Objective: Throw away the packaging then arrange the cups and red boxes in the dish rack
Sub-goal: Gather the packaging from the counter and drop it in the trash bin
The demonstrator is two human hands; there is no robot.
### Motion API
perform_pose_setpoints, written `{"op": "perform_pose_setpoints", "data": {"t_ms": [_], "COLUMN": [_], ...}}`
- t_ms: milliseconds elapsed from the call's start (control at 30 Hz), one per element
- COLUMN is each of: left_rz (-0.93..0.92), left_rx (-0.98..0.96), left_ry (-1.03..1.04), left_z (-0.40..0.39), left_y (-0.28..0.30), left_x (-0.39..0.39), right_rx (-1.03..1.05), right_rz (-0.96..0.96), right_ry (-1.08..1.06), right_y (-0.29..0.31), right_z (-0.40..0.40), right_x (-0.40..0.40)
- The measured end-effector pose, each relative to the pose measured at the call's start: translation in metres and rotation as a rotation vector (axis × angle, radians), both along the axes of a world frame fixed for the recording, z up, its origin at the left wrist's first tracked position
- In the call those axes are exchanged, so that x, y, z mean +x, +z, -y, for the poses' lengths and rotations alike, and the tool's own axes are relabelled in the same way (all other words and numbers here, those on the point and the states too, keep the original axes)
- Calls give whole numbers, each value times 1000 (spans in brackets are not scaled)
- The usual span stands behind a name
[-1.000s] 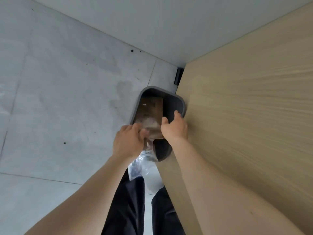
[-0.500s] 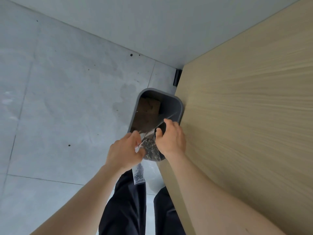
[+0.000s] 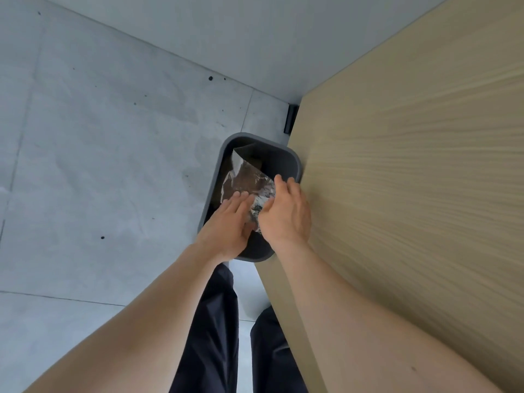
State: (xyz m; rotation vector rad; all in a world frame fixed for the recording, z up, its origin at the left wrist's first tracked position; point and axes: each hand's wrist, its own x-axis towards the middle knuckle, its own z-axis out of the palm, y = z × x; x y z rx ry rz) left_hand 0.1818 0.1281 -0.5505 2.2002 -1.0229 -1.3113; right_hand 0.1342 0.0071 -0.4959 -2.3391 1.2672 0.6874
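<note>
A dark grey waste bin (image 3: pixel 295 163) stands on the floor against the table's left edge. Crumpled clear plastic packaging (image 3: pixel 249 180) sits in the bin's mouth, one corner sticking up toward the far rim. My left hand (image 3: pixel 226 225) lies over the bin with its fingers stretched flat against the plastic. My right hand (image 3: pixel 286 214) curls around the packaging's right side, close to the table edge. No cups, red boxes or dish rack are in view.
The light wooden table (image 3: pixel 411 194) fills the right side, with a black leg (image 3: pixel 290 119) at its far corner. Grey concrete floor (image 3: pixel 99 165) spreads to the left. My legs in dark trousers (image 3: pixel 209 336) stand just behind the bin.
The packaging has gone from hanging below my hands outside the bin to lying inside its mouth. My left hand has unclenched and flattened onto it. Both hands moved forward over the bin.
</note>
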Motion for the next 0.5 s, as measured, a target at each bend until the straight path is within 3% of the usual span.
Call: {"op": "perform_pose_setpoints", "data": {"t_ms": [500], "left_rz": [308], "left_rx": [104], "left_ry": [-89], "left_z": [-35], "left_y": [129], "left_x": [43], "right_rx": [26], "right_rz": [-66], "right_ry": [238], "right_y": [111], "right_z": [-12], "right_x": [4]}}
